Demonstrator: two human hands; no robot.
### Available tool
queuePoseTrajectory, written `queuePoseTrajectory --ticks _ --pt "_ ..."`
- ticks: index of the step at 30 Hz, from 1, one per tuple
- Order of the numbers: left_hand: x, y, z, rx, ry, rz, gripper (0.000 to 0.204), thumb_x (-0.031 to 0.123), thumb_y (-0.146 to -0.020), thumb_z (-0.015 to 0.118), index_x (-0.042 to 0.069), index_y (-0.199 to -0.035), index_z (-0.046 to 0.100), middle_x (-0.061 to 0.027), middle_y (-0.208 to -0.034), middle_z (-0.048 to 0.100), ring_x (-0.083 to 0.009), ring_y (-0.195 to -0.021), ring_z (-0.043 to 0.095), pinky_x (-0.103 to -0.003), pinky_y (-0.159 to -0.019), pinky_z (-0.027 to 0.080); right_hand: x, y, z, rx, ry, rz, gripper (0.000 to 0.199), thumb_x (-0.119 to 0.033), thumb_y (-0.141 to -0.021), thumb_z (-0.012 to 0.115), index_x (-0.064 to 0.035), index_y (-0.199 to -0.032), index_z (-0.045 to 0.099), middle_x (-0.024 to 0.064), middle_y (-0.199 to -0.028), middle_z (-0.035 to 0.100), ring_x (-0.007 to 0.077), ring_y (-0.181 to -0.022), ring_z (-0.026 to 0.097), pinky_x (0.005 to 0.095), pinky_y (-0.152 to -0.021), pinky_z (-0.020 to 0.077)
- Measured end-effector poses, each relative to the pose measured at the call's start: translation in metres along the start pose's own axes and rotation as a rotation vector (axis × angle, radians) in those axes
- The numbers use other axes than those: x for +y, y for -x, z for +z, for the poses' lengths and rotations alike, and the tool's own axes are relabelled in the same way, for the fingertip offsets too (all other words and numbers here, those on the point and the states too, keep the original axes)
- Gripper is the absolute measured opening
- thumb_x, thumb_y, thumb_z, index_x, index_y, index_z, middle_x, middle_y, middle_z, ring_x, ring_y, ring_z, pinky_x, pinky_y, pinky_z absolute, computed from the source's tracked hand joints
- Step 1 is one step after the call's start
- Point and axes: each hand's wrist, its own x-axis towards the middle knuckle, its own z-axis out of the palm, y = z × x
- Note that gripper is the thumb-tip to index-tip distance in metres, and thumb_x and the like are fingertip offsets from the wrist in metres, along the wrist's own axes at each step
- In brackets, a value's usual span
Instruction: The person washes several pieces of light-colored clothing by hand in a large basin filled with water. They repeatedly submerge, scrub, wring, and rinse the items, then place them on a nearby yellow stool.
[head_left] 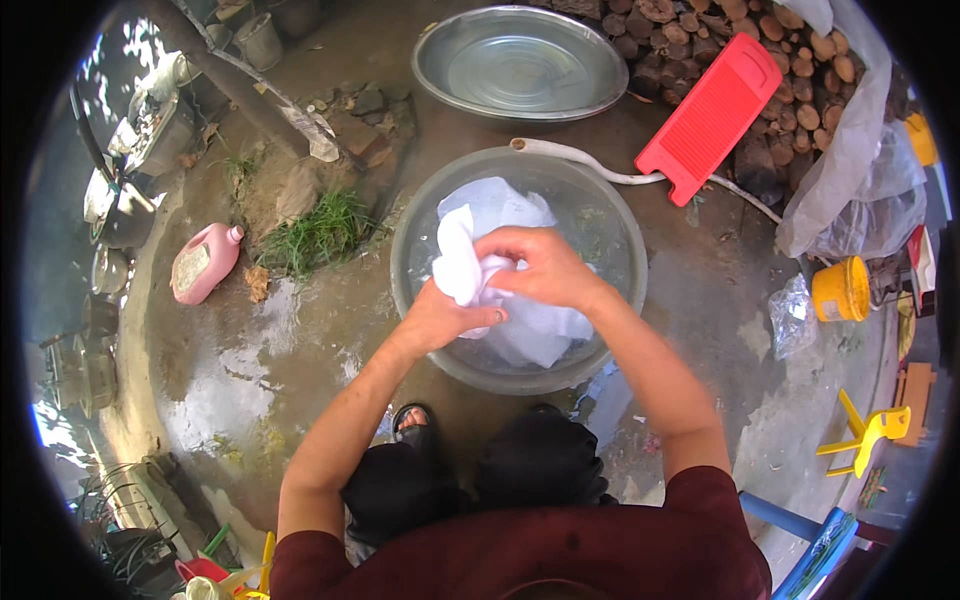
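Note:
A white cloth point(459, 262) is bunched up between my two hands above a round grey plastic basin point(405, 240). My left hand point(445, 315) is closed round its lower left side, with the thumb pointing right. From the right, my right hand point(540, 265) grips the same bunch, its fingers curled over the top. More white fabric point(545, 335) hangs or lies in the basin's water below my hands; whether it is all one piece I cannot tell. Another part of white fabric point(495, 203) spreads at the basin's far side.
A metal tub point(520, 65) of water stands beyond the basin. A red washboard point(710, 120) leans by stacked logs point(680, 30) at far right, near a pale hose point(590, 162). A pink jug point(206, 263) stands left; a yellow bucket point(840, 290) and small yellow chair point(868, 435) are right.

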Motion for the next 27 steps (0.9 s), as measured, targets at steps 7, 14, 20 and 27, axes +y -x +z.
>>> queuePoseTrajectory --ticks 7,14,20,27 --pt "-0.081 0.013 -0.027 0.294 -0.072 -0.141 0.034 0.016 -0.073 0.078 -0.001 -0.1 0.068 -0.0094 -0.093 0.071 -0.0165 -0.085 0.067 -0.031 -0.077 0.051 0.204 0.118 0.044 -0.042 0.766 0.675 0.042 -0.017 -0.07 0.07 -0.0063 -0.11 0.06 0.0155 -0.106 0.064 0.0338 -0.104 0.06 0.0406 -0.093 0.046" --pt "-0.062 0.014 -0.049 0.561 0.312 -0.031 0.026 0.015 -0.085 0.069 -0.001 -0.106 0.065 -0.0081 -0.094 0.068 -0.0164 -0.078 0.065 -0.031 -0.073 0.051 0.234 0.115 0.048 -0.264 0.569 0.639 0.035 -0.015 -0.072 0.064 -0.0048 -0.106 0.062 0.0208 -0.106 0.063 0.0331 -0.104 0.06 0.0389 -0.091 0.0461" --pt "-0.021 0.016 -0.05 0.513 0.558 -0.027 0.026 0.021 -0.093 0.06 0.0 -0.108 0.057 -0.0086 -0.083 0.064 -0.0214 -0.08 0.065 -0.036 -0.069 0.053 0.075 0.047 -0.002 -0.076 0.191 0.338 0.028 -0.007 -0.076 0.067 -0.0031 -0.103 0.062 0.013 -0.096 0.067 0.0248 -0.094 0.062 0.0347 -0.084 0.0482" --pt "0.007 0.021 -0.027 0.191 0.27 0.245 0.068 0.035 -0.069 0.082 0.0 -0.121 0.053 -0.0072 -0.109 0.062 -0.0182 -0.1 0.06 -0.032 -0.086 0.049 -0.048 -0.031 0.028 -0.143 -0.338 -0.041 0.015 -0.002 -0.082 0.062 -0.0016 -0.096 0.057 0.0025 -0.093 0.06 0.0098 -0.083 0.055 0.0267 -0.079 0.0472"
